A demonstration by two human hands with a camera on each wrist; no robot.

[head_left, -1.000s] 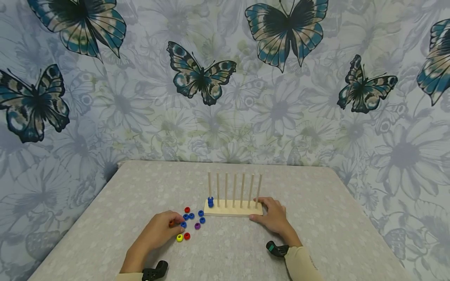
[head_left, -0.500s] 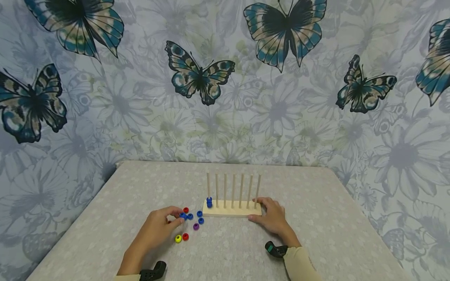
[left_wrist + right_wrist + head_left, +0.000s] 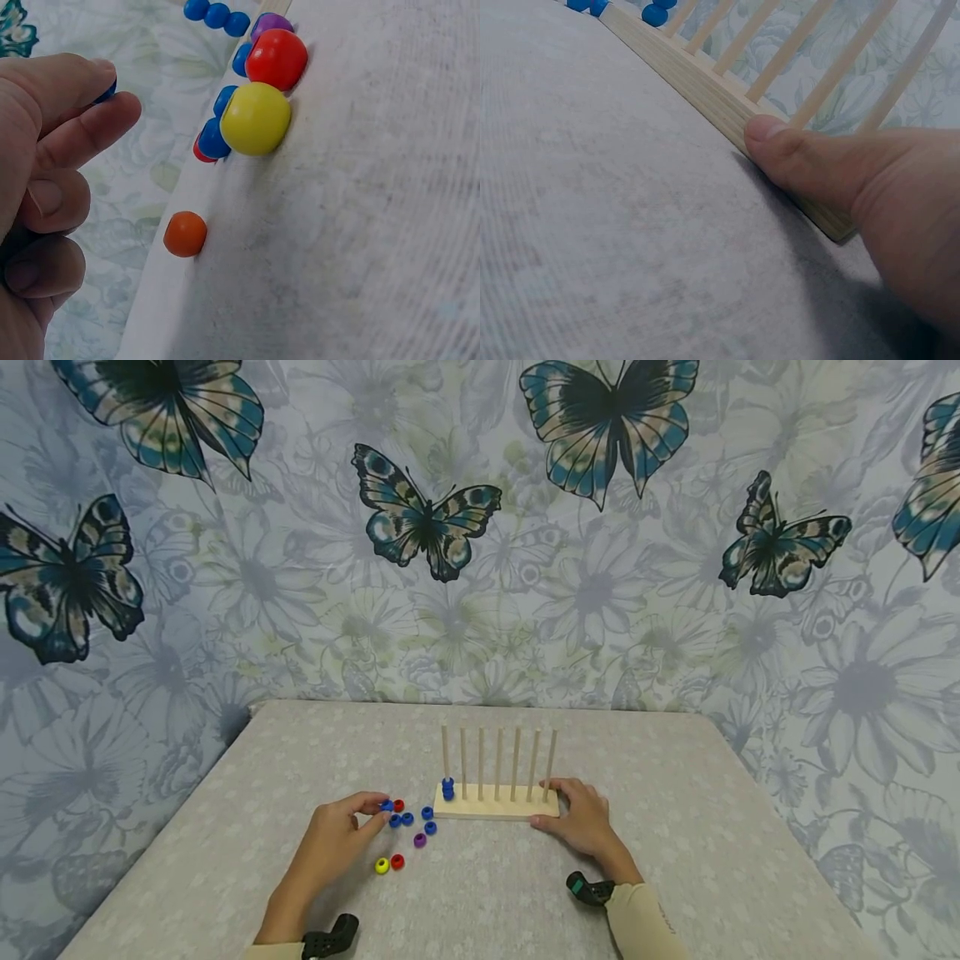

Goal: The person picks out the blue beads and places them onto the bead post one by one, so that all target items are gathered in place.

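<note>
My left hand is raised a little above the table and pinches a blue bead between thumb and index finger. In the left wrist view only a sliver of that bead shows. My right hand grips the right end of a wooden peg stand, thumb on its front edge. Upright pegs rise in a row from the base. Blue beads are stacked at the foot of the leftmost peg. Between the left hand and the stand lie several loose blue beads and a purple bead.
A red bead lies just beyond the pinched one. Nearer me are a yellow bead and another red bead, side by side. An orange bead shows in the left wrist view. A butterfly-patterned wall stands behind the cloth-covered table.
My left hand has picked a blue bead from the loose group and lifted it slightly, moving away from me. The right hand has stayed on the stand.
</note>
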